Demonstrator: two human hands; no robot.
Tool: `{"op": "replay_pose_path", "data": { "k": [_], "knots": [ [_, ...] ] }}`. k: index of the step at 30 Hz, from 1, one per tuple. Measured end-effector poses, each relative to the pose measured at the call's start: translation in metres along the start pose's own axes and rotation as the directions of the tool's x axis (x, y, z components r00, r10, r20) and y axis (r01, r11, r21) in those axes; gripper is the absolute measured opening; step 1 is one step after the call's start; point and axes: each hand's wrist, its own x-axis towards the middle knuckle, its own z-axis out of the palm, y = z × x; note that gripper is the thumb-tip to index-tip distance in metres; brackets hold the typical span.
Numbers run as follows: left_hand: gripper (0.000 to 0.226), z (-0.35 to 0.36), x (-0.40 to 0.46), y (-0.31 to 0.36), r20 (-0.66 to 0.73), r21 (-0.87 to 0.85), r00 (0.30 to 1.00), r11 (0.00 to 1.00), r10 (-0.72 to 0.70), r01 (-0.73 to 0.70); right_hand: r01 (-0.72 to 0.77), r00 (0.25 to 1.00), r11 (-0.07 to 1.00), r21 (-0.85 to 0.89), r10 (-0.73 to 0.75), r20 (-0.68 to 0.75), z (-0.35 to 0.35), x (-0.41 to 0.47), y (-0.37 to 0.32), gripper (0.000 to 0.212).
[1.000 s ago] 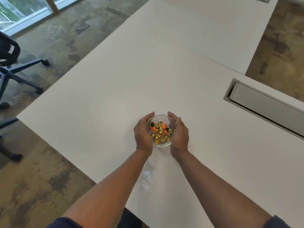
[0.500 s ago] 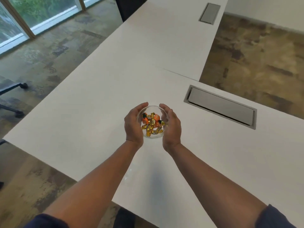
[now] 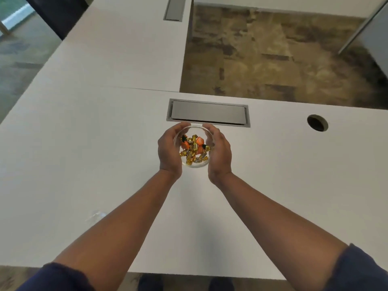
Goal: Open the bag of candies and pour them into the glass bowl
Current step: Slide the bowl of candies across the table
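A small glass bowl (image 3: 194,130) sits between my two hands over the white table (image 3: 84,154). It holds several wrapped candies (image 3: 194,151), gold ones and a few orange ones. My left hand (image 3: 168,149) cups the bowl's left side and my right hand (image 3: 220,155) cups its right side. A clear, empty plastic bag (image 3: 95,215) lies flat on the table near my left forearm, faint and hard to make out.
A grey cable hatch (image 3: 207,113) is set into the table just beyond the bowl. A round cable hole (image 3: 317,122) lies to the right. A second white desk (image 3: 126,49) with another hatch (image 3: 174,8) joins at the back left. The table's near edge is below my forearms.
The view has swung to the right, so the cable hatch now lies straight ahead. Both hands keep cupping the bowl, which now sits closer to the hatch.
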Motion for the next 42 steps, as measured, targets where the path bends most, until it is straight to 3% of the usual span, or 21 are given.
{"op": "replay_pose_path", "data": {
  "k": [9, 20, 42],
  "knots": [
    [0.042, 0.046, -0.020, -0.070, 0.097, 0.047, 0.987, 0.992, -0.124, 0.120, -0.082, 0.991, 0.996, 0.040, 0.086, -0.107, -0.072, 0.006, 0.048, 0.036],
    [0.037, 0.041, -0.019, -0.146, 0.120, 0.159, 0.978, 0.976, -0.169, 0.149, -0.152, 0.976, 0.984, 0.089, 0.164, -0.140, -0.096, 0.023, 0.118, 0.034],
    [0.043, 0.042, -0.001, -0.173, 0.091, 0.083, 0.963, 0.965, -0.255, 0.248, -0.187, 0.974, 0.978, 0.096, 0.197, -0.112, -0.105, 0.043, 0.141, 0.030]
  ]
}}
